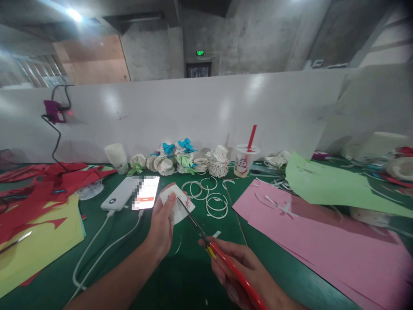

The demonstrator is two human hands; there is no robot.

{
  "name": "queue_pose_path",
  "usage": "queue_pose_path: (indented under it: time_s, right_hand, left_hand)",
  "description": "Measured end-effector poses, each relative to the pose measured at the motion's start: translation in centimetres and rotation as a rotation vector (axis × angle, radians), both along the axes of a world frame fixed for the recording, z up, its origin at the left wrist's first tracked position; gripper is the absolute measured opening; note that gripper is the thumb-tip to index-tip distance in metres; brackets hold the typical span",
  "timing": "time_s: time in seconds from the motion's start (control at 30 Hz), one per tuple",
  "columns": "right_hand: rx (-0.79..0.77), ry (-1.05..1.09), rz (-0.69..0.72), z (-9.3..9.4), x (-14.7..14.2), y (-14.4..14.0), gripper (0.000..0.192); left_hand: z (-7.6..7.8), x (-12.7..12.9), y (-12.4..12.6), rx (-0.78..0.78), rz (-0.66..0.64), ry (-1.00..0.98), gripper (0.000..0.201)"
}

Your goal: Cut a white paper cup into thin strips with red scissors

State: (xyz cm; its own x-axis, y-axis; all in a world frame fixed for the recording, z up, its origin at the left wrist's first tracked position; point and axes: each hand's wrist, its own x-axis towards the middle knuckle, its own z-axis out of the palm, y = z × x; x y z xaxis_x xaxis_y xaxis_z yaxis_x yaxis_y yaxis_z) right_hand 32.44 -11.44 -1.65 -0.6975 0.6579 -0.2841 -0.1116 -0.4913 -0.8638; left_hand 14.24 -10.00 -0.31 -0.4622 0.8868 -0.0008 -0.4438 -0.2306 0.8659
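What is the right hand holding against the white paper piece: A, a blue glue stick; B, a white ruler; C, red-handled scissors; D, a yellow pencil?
C: the right hand grips red-handled scissors, whose blades reach up to the white paper piece held by the left hand.

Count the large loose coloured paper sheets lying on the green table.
3: a pink paper sheet right of the right hand, a light green paper sheet overlapping its far edge, and a yellow paper sheet at left under red paper scraps, which may hide more.
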Motion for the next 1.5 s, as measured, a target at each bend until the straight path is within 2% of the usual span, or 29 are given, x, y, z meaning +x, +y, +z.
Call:
queue_pose_path:
  time_s: [0.33,0.67,1.03,1.3,1.5]
  right_hand:
    - [0.02,-0.002,0.018,0.2,0.1,0.0,0.045]
    - [0.074,-0.021,0.015,1.2,0.0,-0.1,0.044]
    - [0.126,-0.079,-0.009,2.4,-0.2,-0.2,0.062]
    - [0.201,-0.082,0.022,2.4,0.4,-0.4,0.06]
    - [0.085,-0.016,-0.001,1.6,-0.1,-0.2,0.055]
  left_hand:
    - [-0.1,0.0,0.0,0.001,0.001,-0.012,0.038]
    - [-0.2,0.0,0.2,-0.004,0.015,-0.009,0.036]
    - [-0.1,0.0,0.2,-0.008,0.016,-0.01,0.033]
    - [0.0,0.1,0.1,0.007,0.009,-0.017,0.033]
    - [0.2,0.1,0.1,-0.003,0.012,-0.019,0.032]
